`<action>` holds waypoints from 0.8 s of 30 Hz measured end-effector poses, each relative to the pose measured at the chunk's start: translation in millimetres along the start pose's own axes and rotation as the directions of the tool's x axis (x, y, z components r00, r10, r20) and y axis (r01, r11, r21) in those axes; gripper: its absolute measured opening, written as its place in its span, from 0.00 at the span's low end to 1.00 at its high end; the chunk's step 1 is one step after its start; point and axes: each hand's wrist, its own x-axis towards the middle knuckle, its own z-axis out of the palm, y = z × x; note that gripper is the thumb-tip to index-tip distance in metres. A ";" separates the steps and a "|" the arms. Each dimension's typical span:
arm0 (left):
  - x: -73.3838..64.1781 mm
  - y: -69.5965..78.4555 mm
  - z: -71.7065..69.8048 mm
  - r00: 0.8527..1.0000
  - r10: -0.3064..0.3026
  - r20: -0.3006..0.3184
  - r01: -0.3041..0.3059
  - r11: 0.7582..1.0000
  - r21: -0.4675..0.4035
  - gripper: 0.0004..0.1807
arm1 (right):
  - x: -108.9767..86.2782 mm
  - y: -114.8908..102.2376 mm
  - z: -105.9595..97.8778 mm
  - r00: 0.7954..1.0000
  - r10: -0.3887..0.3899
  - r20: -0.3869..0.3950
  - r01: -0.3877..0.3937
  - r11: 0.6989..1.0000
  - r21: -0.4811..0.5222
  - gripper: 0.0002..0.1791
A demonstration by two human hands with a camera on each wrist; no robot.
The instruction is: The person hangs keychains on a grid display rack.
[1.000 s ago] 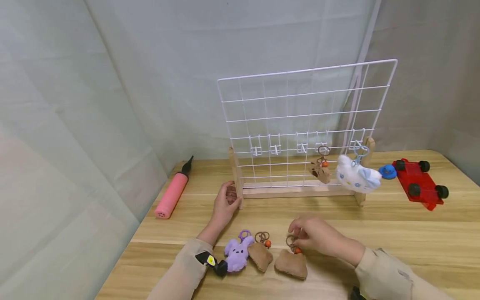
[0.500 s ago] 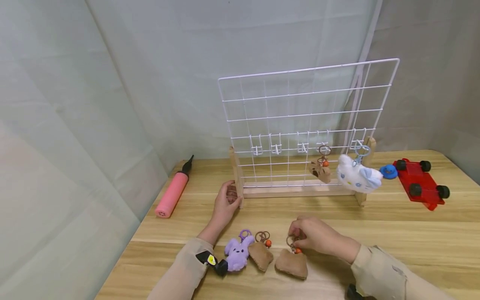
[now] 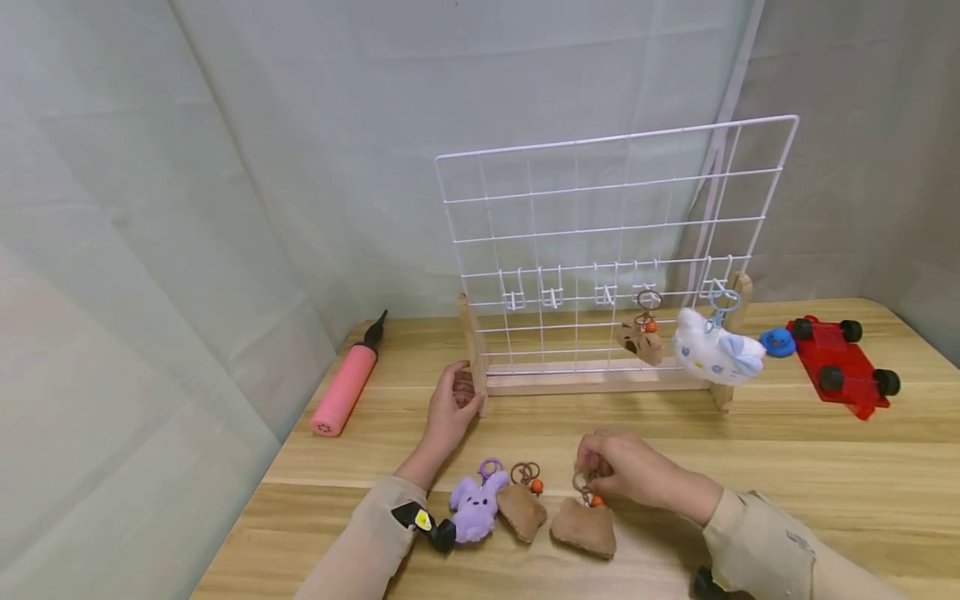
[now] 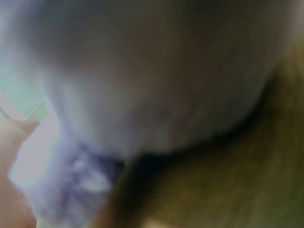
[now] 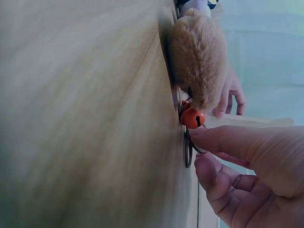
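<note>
My left hand (image 3: 453,406) holds the left wooden upright (image 3: 472,350) of a white wire grid rack (image 3: 600,227), thumb in front and fingers behind it. With thumb and fingertips, my right hand (image 3: 633,471) pinches the metal ring of a brown plush keychain (image 3: 583,528) lying on the table. An orange bell (image 5: 192,118) hangs at that ring, close to my thumb in the right wrist view. Left of it lie a second brown plush keychain (image 3: 522,512) and a purple bunny keychain (image 3: 475,508). Blurred purple plush (image 4: 71,185) fills much of the left wrist view.
Several white hooks (image 3: 552,297) line the grid. From the right ones hang a brown plush keychain (image 3: 641,342) and a white cat-head plush (image 3: 716,350). A blue duck (image 3: 777,342) and red toy car (image 3: 842,364) sit at right, a pink hand pump (image 3: 347,389) at left.
Almost nothing differs. My right forearm has shifted slightly to the left, while its fingers stay at the keychain's ring. The left hand keeps its place on the upright.
</note>
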 end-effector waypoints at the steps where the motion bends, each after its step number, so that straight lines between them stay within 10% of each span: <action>1: 0.2 -0.3 0.1 1.000 0.000 0.000 0.000 1.000 0.000 0.29 | -0.1 0.1 0.3 1.000 0.001 -0.004 -0.001 1.000 0.008 0.13; 24: -0.5 1.0 -0.2 1.000 0.011 -0.007 -0.011 1.000 -0.007 0.29 | -5.7 -8.0 -21.3 0.991 0.098 0.090 -0.116 0.969 0.220 0.04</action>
